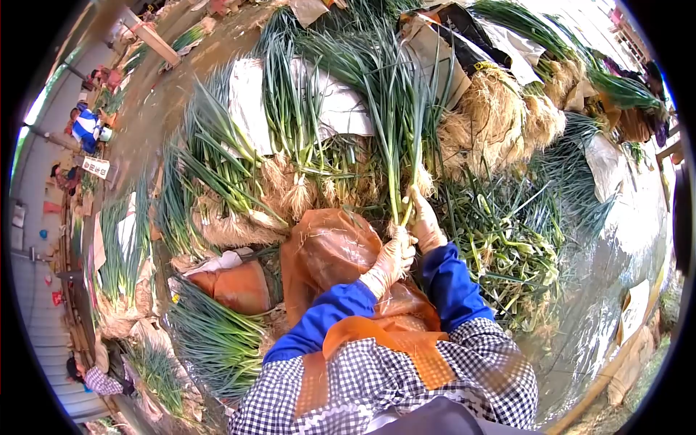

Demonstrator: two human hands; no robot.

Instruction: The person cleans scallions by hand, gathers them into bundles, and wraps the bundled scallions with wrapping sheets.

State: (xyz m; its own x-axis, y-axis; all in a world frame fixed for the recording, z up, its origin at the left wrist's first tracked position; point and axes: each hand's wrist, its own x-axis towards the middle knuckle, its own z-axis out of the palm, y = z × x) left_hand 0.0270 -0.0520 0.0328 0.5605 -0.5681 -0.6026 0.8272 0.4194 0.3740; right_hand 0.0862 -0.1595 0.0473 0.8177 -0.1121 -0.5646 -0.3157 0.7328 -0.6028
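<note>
In front of my orange apron, a few green onions (pixel 395 167) point away from me, long leaves forward. My left hand (pixel 391 257) is closed around their lower ends. Just ahead and to the right, my right hand (pixel 426 223) has its fingers on the pale stems, thumb side up. Whether it grips every stem I cannot tell, and the roots are mostly hidden in my left hand. Beyond my hands lies a row of green onions with straw-coloured roots (pixel 297 192) facing me. Orange plastic sheeting (pixel 337 243) covers my lap.
Trimmed leaves and stalks (pixel 511 254) are heaped at my right. More green onions (pixel 214 337) lie at my left beside an orange-brown container (pixel 235 286). Large root bundles (pixel 493 109) are piled at the far right. Other people (pixel 87 127) sit along the left side.
</note>
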